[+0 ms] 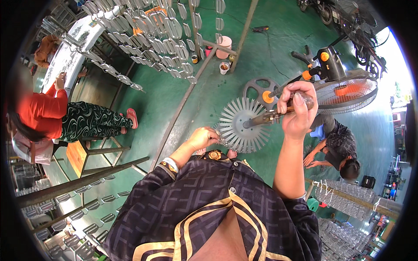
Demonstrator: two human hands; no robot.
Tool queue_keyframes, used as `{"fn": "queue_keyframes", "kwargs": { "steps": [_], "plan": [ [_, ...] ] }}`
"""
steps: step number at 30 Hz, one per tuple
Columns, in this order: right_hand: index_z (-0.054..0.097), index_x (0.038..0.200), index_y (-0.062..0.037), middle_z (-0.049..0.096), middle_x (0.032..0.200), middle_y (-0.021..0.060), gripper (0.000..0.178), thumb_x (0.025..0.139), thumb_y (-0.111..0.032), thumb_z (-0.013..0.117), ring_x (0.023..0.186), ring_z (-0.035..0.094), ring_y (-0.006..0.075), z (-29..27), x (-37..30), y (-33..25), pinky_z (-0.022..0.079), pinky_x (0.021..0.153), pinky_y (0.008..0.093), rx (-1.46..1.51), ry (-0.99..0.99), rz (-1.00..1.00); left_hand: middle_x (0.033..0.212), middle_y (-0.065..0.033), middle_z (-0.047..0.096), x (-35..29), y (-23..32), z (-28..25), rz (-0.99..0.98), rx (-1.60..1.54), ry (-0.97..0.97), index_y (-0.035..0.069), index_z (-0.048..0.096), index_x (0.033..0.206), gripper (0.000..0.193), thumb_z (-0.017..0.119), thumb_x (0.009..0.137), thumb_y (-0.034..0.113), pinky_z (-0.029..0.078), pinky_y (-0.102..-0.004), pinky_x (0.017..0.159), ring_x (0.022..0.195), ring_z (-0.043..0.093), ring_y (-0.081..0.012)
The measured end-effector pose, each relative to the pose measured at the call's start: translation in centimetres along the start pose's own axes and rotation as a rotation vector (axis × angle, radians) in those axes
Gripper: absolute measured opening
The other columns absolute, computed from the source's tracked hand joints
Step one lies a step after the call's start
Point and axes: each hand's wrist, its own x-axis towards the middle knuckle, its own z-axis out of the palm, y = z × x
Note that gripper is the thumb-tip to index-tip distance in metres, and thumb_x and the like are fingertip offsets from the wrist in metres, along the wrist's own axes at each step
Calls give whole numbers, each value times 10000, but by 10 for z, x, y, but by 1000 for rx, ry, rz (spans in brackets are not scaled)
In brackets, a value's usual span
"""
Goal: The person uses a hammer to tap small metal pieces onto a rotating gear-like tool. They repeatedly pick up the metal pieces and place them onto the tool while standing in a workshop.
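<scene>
Two hands busy, one slotted metal disc (238, 132) between them. Your right hand (298, 112) is up, fingers curled round a wooden handle, no gap left in the grip. That's the end of a metal bar (261, 119), which slants down-left to the disc's middle. Your left hand (202, 138) is at the disc's left rim: fingers bent in toward the thumb, nearly together, by small silvery bits (223, 142). Can't tell if you've got hold of those or just touch them; too small.

Progress, as far as it shows: disc and bar meet at the middle, and you've got the bar firmly, so the set-up side looks done. The narrow blades stand out separately along the upper, right and lower rim; no pieces made out between them there. Only your left side has anything small at the rim, so I'd judge the rim work underway, probably early. How many spots are left, can't count; your left fingers cover part of the edge.

Elsewhere, many metal clips (167, 45) hang in rows at upper left, well apart from your disc. Co-worker in a red top (41, 115) on your left; another person (337, 143) bends low on your right, near the fan (348, 92).
</scene>
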Motion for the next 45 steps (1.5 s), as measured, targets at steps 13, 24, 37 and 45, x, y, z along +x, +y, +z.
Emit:
{"fn": "queue_keyframes", "kwargs": {
  "steps": [13,24,37,45],
  "plan": [
    [495,916,43,527,702,96,206,804,-109,575,505,462,91,-3,0,-1,384,464,205,-4,10,0,743,-64,634,6,8,11,-5,67,14,90,674,757,119,686,677,177,479,-359,660,743,593,-260],
    [536,866,10,541,682,26,104,792,-63,540,510,461,47,-3,-1,0,371,463,183,-172,6,-8,715,-95,618,5,10,24,-52,142,2,47,663,716,175,688,686,218,480,-379,635,722,604,-280],
    [539,812,-35,514,755,-9,141,745,-87,653,678,461,50,-3,-7,-7,372,607,209,-150,14,-44,669,-141,586,9,6,28,-31,88,-12,5,634,690,114,700,614,56,439,-378,561,617,567,-324],
    [538,813,-36,522,748,-3,154,742,-94,662,662,468,58,-3,-8,-7,375,590,218,-132,8,-20,636,-159,569,8,12,27,13,53,45,-13,614,693,152,723,624,67,430,-383,534,575,549,-348]
  ]
}}
